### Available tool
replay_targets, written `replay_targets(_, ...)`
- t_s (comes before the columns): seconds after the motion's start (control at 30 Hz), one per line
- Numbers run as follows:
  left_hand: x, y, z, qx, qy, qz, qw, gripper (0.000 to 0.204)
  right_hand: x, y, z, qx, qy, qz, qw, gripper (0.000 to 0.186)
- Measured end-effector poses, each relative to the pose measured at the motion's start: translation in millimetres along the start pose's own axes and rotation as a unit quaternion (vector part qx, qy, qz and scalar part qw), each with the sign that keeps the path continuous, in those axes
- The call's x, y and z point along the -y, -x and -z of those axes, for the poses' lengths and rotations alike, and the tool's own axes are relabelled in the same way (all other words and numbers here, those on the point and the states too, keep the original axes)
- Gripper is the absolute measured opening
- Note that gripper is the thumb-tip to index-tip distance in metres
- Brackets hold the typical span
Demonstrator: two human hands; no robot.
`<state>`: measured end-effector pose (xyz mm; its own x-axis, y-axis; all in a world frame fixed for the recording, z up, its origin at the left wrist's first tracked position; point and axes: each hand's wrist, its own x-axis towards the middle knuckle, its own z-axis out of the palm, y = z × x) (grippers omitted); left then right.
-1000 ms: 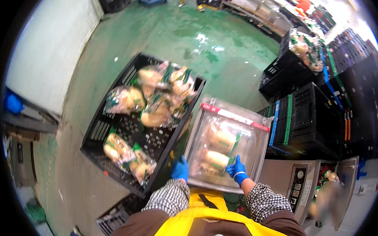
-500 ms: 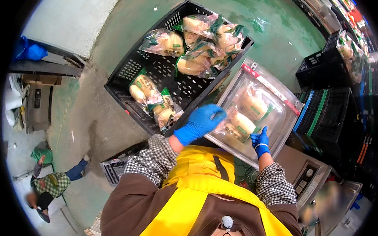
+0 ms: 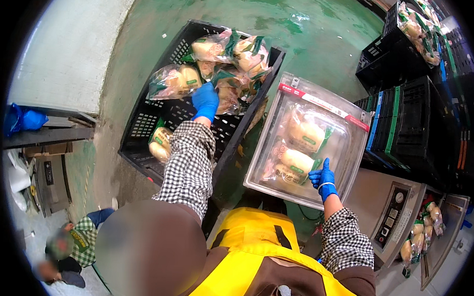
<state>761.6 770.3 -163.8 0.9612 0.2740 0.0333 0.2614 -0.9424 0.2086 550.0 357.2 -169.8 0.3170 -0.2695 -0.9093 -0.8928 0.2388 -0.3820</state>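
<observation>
My left hand [image 3: 204,101], in a blue glove, reaches into a black plastic crate [image 3: 273,79] at the right end of a clear bag [image 3: 177,80] holding pale, rounded food pieces. Its fingertips are partly hidden, so their grip is unclear. Several similar bags [image 3: 250,54] with green printing fill the crate's far end; another bag [image 3: 160,144] lies near its front. My gloved right hand [image 3: 323,181] is at the lower right of a transparent lid [image 3: 347,144], fingers apart. Two bags [image 3: 294,163] show through the lid, side by side.
Black crates [image 3: 412,125] are stacked to the right, with a bag-filled crate [image 3: 416,34] beyond. A metal machine panel [image 3: 394,211] with a gauge stands lower right, beside a tray with bags [image 3: 416,238]. Another person [image 3: 82,236] is at lower left.
My left hand has moved from the lid's left edge into the crate. My right hand stays at the lid's lower right. The whole view has shifted, and my forearm now covers part of the crate.
</observation>
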Motion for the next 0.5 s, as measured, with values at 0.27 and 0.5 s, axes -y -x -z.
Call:
replay_targets(0.27,-10,-16,75,-0.168,0.058,-0.213,0.961,0.012,-5,-9,7,0.019,-0.013,0.004,1.0,0.084)
replay_targets(0.5,-54,69,244,-0.177,0.183,-0.229,0.94,0.01,-6,-8,12,0.06,-0.048,0.028,0.997,0.079)
